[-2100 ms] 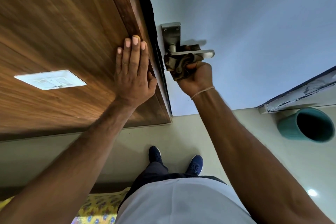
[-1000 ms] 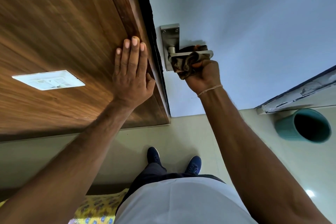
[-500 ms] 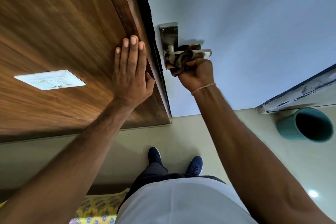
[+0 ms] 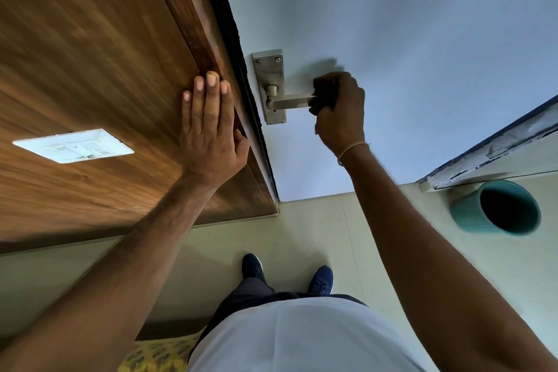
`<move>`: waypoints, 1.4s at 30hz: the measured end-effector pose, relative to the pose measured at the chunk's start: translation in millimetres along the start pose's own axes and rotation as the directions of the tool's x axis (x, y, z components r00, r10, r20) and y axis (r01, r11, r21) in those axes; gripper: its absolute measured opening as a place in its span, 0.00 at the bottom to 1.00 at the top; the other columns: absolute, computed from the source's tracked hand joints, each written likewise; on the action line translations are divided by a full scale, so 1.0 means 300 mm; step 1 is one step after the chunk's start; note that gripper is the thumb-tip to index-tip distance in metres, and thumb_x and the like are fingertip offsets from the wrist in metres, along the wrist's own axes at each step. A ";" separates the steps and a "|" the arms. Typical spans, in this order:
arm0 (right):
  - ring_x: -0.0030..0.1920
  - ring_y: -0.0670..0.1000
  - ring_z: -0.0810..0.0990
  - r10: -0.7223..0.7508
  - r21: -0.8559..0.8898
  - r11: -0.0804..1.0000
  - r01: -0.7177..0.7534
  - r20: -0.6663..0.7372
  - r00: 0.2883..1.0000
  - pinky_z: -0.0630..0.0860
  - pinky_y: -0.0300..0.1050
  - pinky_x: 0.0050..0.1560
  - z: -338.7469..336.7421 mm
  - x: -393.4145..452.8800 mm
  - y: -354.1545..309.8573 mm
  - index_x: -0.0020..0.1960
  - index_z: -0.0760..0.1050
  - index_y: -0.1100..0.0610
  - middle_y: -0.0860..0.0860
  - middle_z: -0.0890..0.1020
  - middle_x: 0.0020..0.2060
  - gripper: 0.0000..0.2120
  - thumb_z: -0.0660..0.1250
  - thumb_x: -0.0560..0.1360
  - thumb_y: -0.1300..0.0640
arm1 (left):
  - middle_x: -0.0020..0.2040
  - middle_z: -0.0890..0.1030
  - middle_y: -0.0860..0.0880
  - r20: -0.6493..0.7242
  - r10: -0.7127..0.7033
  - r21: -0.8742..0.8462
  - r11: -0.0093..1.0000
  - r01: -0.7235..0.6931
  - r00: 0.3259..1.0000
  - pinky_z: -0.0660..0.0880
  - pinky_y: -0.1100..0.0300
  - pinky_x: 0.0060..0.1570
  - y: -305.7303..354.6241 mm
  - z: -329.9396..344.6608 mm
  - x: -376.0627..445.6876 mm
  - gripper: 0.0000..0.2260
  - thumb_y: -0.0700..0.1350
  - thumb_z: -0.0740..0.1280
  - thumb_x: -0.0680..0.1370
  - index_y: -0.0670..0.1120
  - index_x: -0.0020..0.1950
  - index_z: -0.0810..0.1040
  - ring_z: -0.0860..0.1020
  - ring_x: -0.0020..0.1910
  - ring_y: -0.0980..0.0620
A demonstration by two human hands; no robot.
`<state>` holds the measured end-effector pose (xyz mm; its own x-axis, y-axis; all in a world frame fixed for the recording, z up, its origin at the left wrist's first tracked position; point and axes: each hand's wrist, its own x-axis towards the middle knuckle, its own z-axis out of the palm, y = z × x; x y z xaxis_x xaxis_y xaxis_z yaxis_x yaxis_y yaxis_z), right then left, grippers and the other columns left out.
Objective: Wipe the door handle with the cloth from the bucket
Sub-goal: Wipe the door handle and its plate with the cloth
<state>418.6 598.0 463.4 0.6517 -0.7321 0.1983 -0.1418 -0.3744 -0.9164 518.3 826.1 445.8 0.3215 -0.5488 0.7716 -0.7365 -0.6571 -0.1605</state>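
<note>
1. Hands first: the left hand lies flat and spread on the wooden panel, fingers straight, grasping nothing, just beside the dark door edge. The right hand is clenched around the cloth at the free end of the door handle.
2. Beside the handle, the pale door fills the upper right; the floor lies below it.
3. Well to the right of the handle and lower, the teal bucket stands on the floor, its dark inside unreadable.
4. On the handle itself, the bar near the back plate is bare metal; only a dark scrap of cloth shows inside the fist.
5. Step in hand, I judge: wiping the lever's outer end.
6. Next move likely calls for drawing the cloth back along the bar toward the plate, keeping the grip firm without pressing the lever down.
</note>
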 end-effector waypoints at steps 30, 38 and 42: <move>0.47 0.64 0.82 -0.303 -0.513 0.600 0.614 0.565 0.767 0.74 0.49 0.43 -0.034 0.050 -0.196 0.50 0.79 0.55 0.55 0.86 0.46 0.14 0.60 0.75 0.48 | 0.83 0.62 0.35 0.026 -0.003 0.013 1.000 0.003 1.000 0.53 0.43 0.85 -0.006 -0.026 0.006 0.41 0.44 0.70 0.78 0.37 0.85 0.53 0.46 0.87 0.43; 0.48 0.61 0.82 -0.524 -0.415 0.511 0.753 0.544 0.655 0.79 0.53 0.52 0.016 0.003 -0.165 0.54 0.85 0.54 0.54 0.86 0.50 0.13 0.68 0.72 0.64 | 0.83 0.60 0.36 0.026 -0.010 0.021 1.000 0.010 1.000 0.52 0.43 0.85 -0.004 -0.018 0.003 0.46 0.47 0.75 0.77 0.37 0.86 0.51 0.46 0.87 0.43; 0.52 0.62 0.82 -0.547 -0.433 0.506 0.746 0.508 0.665 0.78 0.54 0.56 -0.048 0.020 -0.114 0.62 0.82 0.56 0.55 0.86 0.55 0.14 0.67 0.78 0.59 | 0.82 0.61 0.35 0.023 0.000 0.040 0.999 -0.001 1.000 0.52 0.43 0.85 -0.006 -0.019 0.005 0.43 0.45 0.71 0.78 0.38 0.86 0.50 0.45 0.87 0.44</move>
<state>416.7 598.3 500.9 0.8897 0.0068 0.4564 0.0922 -0.9820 -0.1651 516.7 829.4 450.7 0.3346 -0.5607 0.7574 -0.7123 -0.6767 -0.1863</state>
